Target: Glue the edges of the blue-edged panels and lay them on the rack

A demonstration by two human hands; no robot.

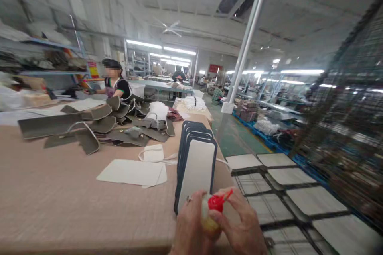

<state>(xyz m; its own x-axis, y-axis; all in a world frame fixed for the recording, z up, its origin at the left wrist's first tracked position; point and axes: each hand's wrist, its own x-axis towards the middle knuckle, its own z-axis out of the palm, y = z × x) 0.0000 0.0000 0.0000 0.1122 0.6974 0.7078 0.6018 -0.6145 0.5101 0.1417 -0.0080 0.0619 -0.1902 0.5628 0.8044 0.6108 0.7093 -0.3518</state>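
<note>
A pale, yellowish bottle (208, 221) with a red cap (216, 203) is between my hands at the bottom centre. My left hand (190, 223) is wrapped round the bottle's left side. On the right, my right hand (241, 223) has its fingers closed at the red cap and its pointed tip. Just beyond my hands, a row of overlapping white panels with dark blue edges (200, 161) lies along the table's right side. Flat white pieces (131, 172) rest to their left.
The brown table (60, 191) also bears a heap of grey-green pieces (103, 124) and white straps. Across it is a person (116, 81). Pale panels (293, 177) lie on a dark rack at the right, beyond a metal pole (245, 44).
</note>
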